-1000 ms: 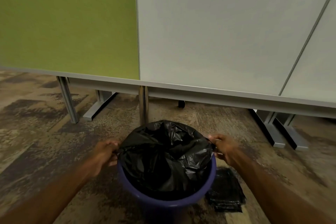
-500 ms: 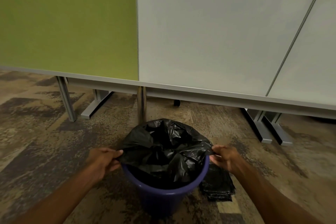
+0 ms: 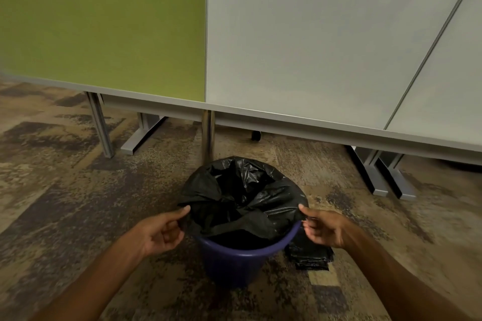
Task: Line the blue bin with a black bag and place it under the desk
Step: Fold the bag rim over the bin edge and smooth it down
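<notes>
Here, left hand and right hand each pinching black bag over blue bin.

Before you, the bin stands on the floor with the bag in it; folded bags lie at its right, partition panels behind.

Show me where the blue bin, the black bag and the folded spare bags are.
blue bin (image 3: 234, 263): head view, front wall.
black bag (image 3: 276, 198): head view, crumpled right side.
folded spare bags (image 3: 310, 255): head view, top of the stack.
</notes>
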`<state>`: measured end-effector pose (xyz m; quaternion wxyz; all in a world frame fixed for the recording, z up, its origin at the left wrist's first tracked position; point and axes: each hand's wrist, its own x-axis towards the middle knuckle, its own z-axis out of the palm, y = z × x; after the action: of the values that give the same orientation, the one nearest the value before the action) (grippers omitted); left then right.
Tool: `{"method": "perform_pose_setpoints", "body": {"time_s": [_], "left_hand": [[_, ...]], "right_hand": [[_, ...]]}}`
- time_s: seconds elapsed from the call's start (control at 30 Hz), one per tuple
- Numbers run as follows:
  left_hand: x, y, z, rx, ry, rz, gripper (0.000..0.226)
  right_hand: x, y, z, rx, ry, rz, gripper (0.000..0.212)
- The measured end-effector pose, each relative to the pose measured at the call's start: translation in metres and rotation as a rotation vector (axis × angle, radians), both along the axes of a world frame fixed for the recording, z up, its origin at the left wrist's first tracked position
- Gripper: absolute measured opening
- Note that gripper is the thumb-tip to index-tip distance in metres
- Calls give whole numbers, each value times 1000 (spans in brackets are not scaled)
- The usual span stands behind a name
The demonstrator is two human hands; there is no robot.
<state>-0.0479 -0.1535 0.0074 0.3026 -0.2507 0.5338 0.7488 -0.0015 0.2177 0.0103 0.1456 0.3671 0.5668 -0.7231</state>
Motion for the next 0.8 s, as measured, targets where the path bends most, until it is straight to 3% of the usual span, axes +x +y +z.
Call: {"method": "perform_pose_setpoints", "body": {"time_s": [0.17, 0.3, 0.47, 0.5, 0.67, 0.8], "left_hand": [[9, -11, -5, 70, -5, -23, 14], [11, -18, -20, 155, 37, 93, 20], [20, -16, -35, 219, 50, 95, 9], [24, -14, -34, 238, 53, 65, 4], [32, -4, -33, 193, 96, -79, 26], [33, -5, -33, 196, 80, -118, 31]], "right_hand": [[12, 2, -3, -58, 43, 1, 24], [21, 3, -12, -135, 83, -23, 3], [23, -1, -28, -122, 145, -58, 12], [23, -3, -29, -140, 160, -57, 16], [29, -6, -33, -146, 175, 141, 37], [35, -3, -42, -159, 173, 289, 83]]}}
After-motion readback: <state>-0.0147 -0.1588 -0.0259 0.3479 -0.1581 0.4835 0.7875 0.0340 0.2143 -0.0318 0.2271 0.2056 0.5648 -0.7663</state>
